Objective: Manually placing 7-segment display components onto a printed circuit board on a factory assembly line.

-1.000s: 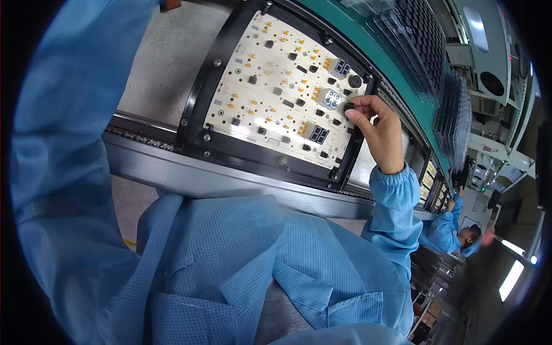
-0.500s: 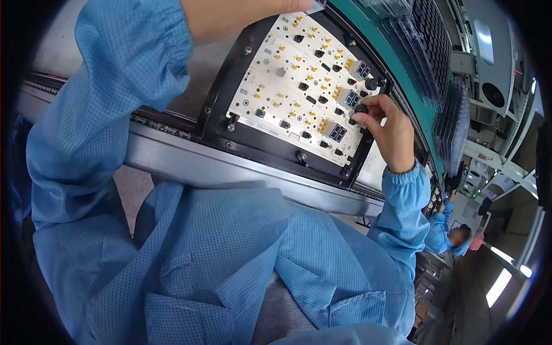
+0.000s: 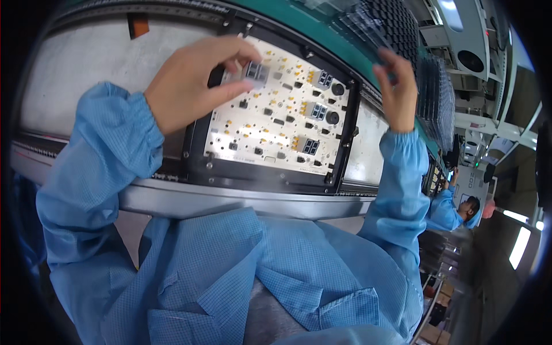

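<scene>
My left hand [image 3: 195,77] pinches a digit display module [image 3: 255,72] between thumb and fingers, above the upper left part of a white circuit board [image 3: 230,126]. The board lies in a black frame [image 3: 253,175] and carries several small yellow and black parts. Three display modules like the one in my hand stand on its right half, among them a lower one [image 3: 309,146]. Beside them sit two round black parts, an upper one [image 3: 338,89] and a lower one [image 3: 332,118]. My right hand [image 3: 398,89], somewhat blurred, is raised right of the frame with fingers apart and nothing visible in it.
A metal rail [image 3: 241,201] runs along the near side of the frame. Stacked clear plastic trays [image 3: 434,98] and a black tray with pockets [image 3: 391,26] stand at the far right by a green surface [image 3: 270,12]. Another person in blue [image 3: 445,210] works at the right.
My right hand has let go of a round black part, which now sits on the board, and has moved up and right. My left hand has come down into view with a display module.
</scene>
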### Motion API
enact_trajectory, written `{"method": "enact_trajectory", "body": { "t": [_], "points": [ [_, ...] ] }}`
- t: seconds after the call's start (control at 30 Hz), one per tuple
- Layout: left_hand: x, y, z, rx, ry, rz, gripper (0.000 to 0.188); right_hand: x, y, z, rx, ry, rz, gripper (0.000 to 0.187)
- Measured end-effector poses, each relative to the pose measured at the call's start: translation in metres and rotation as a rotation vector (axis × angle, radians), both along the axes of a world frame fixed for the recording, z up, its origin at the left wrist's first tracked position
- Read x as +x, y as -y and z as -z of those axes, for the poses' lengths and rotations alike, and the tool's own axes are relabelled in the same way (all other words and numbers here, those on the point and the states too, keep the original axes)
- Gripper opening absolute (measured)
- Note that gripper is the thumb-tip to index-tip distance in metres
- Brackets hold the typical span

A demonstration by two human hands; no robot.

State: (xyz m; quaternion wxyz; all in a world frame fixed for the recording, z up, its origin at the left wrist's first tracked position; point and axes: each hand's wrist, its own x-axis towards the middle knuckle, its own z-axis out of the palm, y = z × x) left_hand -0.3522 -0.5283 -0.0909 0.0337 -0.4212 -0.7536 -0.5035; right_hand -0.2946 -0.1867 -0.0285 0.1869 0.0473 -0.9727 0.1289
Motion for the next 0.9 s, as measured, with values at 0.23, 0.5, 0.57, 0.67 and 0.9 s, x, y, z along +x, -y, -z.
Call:
{"method": "enact_trajectory", "body": {
  "t": [0.23,0.5,0.57,0.67,0.9],
  "points": [
    [-0.002,0.005,-0.001,-0.123,-0.014,0.099,0.031,-0.082,-0.038,-0.019,0.254,0.039,0.134,0.032],
    [-0.001,0.003,0.000,-0.123,-0.109,0.138,0.033,-0.080,-0.019,-0.056,0.229,0.187,0.266,0.024],
    [-0.001,0.001,-0.001,-0.117,-0.085,0.146,0.034,-0.045,-0.026,-0.062,0.044,0.185,0.150,0.027],
    [-0.002,0.007,0.004,-0.133,-0.123,0.123,0.034,0.022,0.001,-0.037,-0.535,0.356,-0.082,0.028],
    [-0.006,0.004,0.015,-0.112,-0.151,0.167,0.035,0.127,0.046,0.016,-0.451,0.541,0.013,0.028]
  ]
}}
